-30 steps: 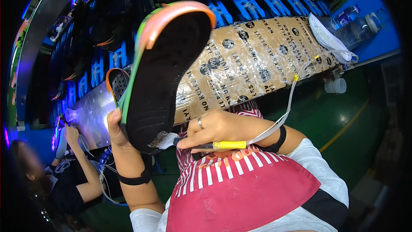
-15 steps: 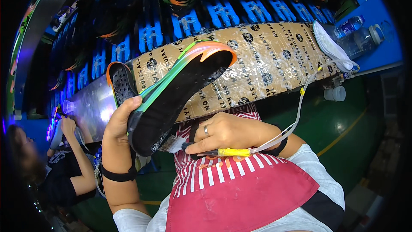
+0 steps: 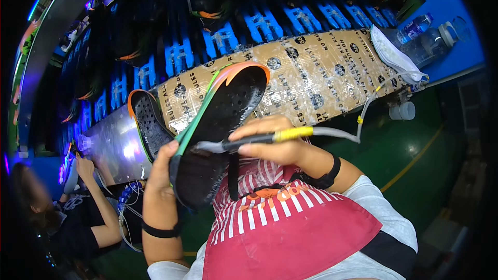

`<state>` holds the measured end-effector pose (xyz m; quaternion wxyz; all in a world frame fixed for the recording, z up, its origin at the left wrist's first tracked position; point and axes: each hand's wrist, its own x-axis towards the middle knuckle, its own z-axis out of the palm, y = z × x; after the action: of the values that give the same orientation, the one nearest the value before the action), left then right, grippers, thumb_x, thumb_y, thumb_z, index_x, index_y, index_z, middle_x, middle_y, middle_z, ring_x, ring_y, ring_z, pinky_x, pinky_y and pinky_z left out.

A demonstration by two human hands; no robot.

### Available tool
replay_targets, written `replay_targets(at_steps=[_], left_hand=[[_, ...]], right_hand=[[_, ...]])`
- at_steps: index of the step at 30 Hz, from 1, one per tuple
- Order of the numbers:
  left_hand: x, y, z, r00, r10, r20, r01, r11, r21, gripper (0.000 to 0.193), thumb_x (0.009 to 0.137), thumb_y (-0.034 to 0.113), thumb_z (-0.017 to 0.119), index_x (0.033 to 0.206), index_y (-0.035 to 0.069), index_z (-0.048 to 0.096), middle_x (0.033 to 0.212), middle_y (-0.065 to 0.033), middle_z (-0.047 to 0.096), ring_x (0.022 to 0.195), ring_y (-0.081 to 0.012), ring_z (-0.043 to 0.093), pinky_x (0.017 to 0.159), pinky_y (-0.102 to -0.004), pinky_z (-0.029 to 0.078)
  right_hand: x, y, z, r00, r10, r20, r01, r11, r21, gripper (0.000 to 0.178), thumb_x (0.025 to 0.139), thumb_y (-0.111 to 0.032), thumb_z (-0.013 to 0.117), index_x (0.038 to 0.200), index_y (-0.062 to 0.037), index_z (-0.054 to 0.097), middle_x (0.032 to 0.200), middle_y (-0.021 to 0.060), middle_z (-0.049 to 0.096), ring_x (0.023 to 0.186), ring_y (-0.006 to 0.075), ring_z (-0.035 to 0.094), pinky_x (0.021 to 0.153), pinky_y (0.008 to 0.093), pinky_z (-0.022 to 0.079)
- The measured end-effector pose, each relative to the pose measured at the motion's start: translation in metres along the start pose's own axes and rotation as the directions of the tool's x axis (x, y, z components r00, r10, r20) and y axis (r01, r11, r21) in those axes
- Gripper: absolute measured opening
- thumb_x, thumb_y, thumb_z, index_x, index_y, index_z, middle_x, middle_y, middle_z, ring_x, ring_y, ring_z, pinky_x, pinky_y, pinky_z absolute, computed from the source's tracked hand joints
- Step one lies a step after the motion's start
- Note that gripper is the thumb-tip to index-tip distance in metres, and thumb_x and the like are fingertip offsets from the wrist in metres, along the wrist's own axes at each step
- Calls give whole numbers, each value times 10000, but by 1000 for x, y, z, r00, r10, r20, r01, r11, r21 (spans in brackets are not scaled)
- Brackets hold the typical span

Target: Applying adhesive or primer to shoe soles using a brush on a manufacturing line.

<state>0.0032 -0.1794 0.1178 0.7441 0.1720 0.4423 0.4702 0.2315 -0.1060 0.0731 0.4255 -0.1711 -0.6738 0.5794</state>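
Observation:
My left hand (image 3: 163, 168) grips a black shoe sole (image 3: 228, 106) by its side, thumb on the green-to-orange edge. The sole is tilted, its orange end pointing up and away. In my right hand (image 3: 275, 142) is a glue brush (image 3: 249, 141) with a black handle and yellow tape, a pale tube running from its back end. The whitish bristles lie at the inner face of the sole, near its middle, by my left thumb. A second black sole with an orange and green rim (image 3: 148, 119) rests beyond my left hand, full of small holes.
A cardboard-covered work surface (image 3: 306, 67) spans the front, a metal plate (image 3: 111, 148) at its left. Behind runs a conveyor with blue holders (image 3: 220, 39). A white mask-like item (image 3: 391, 54), bottles (image 3: 436, 41) and a plastic cup (image 3: 403, 110) are right. A co-worker (image 3: 78, 212) sits left.
My right hand has moved up and the brush has gone from the sole's near edge to its inner face. My left hand has turned the sole more upright.

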Motion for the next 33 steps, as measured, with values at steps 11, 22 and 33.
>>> replay_targets(at_steps=[11,22,33], left_hand=[[11,-53,-1,998,32,-58,-49,945,-322,568,807,349,466,1246,-8,422,1168,-186,537,1003,-291,578,877,-399,473],[36,-80,-7,956,217,-198,-289,810,-509,637,839,507,300,1251,41,437,1165,-188,529,1015,-356,543,872,-516,437],[21,-63,-16,876,370,-310,-478,750,-457,570,797,479,357,1191,98,512,1139,-114,567,1008,-319,554,886,-525,416]], right_hand=[[5,10,-20,955,45,-293,-115,967,-226,242,754,-92,666,981,-11,638,791,104,640,618,142,592,566,251,462],[4,6,-13,911,220,-349,-205,975,81,255,768,-71,652,1008,11,624,931,108,640,816,136,596,733,240,461],[8,17,-17,895,265,-358,-190,954,230,279,771,-74,648,1030,22,616,784,54,631,649,57,543,584,181,434]])
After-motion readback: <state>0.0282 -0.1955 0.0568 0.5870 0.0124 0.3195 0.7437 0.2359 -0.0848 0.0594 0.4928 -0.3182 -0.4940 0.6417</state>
